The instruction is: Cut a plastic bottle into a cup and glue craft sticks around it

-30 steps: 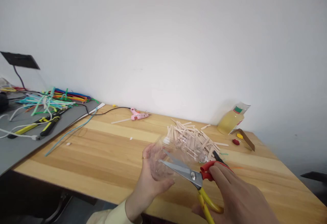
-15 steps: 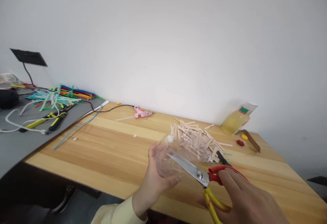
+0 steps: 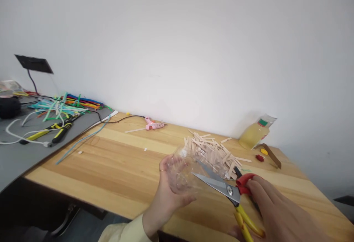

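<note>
My left hand (image 3: pixel 169 186) is wrapped round a clear plastic bottle (image 3: pixel 184 168), held on its side above the near part of the table; its see-through outline is hard to follow. In my right hand (image 3: pixel 279 205) is a pair of scissors (image 3: pixel 229 190) with one red and one yellow handle. Their blades are parted and point left at the bottle, one blade tip close to its side. Whether the blades touch the plastic I cannot tell. Behind the bottle lies a heap of wooden craft sticks (image 3: pixel 206 142).
A pink glue gun (image 3: pixel 152 125) lies near the wall. At the back right are a bottle of yellow liquid (image 3: pixel 253 133) and a brown strip (image 3: pixel 271 155). Pliers (image 3: pixel 62 131), coloured pipe cleaners (image 3: pixel 83 101) and white cables cover the grey mat (image 3: pixel 24 161) at left.
My right hand has drawn the scissors to the right, away from the bottle, and their blades have spread apart. My left hand keeps its hold on the bottle.
</note>
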A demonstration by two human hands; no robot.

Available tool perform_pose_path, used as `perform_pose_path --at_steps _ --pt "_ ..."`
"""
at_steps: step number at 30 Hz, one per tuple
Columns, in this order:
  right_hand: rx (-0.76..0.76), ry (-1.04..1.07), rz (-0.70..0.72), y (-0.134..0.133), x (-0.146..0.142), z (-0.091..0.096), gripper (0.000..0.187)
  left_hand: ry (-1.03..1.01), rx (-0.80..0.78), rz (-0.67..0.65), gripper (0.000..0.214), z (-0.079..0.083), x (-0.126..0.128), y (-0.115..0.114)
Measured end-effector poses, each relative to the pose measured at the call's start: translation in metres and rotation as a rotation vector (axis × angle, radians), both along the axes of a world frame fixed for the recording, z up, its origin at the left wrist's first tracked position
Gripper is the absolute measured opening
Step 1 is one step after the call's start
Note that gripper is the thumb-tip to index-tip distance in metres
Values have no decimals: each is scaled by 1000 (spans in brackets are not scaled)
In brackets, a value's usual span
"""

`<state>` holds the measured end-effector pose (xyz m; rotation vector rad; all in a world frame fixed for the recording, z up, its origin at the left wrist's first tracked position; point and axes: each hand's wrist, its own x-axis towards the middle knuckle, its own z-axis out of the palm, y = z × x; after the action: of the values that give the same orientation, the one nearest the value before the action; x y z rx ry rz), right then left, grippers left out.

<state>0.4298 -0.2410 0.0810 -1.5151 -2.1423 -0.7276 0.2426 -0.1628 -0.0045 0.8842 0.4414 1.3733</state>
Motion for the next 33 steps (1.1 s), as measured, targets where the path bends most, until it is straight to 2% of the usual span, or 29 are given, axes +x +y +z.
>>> perform_pose_path --at_steps 4,10,17,20,26,33 --pt "36 -84 33 1 -4 10 39 11 3 20 93 0 2 -3" --pt "17 -127 47 -2 -7 7 54 -1 12 41 91 2 6 -6" --pt "-181 -27 -38 -7 -7 11 42 22 59 15 86 1 4 -8" --pt "-163 -16 -40 -7 -8 13 39 21 70 18 86 1 3 -9" --pt "-181 -14 -35 -9 -10 8 50 44 35 131 85 4 6 -10" --pt "-108 -56 -20 -12 -11 2 43 77 -27 168 81 5 11 -11"
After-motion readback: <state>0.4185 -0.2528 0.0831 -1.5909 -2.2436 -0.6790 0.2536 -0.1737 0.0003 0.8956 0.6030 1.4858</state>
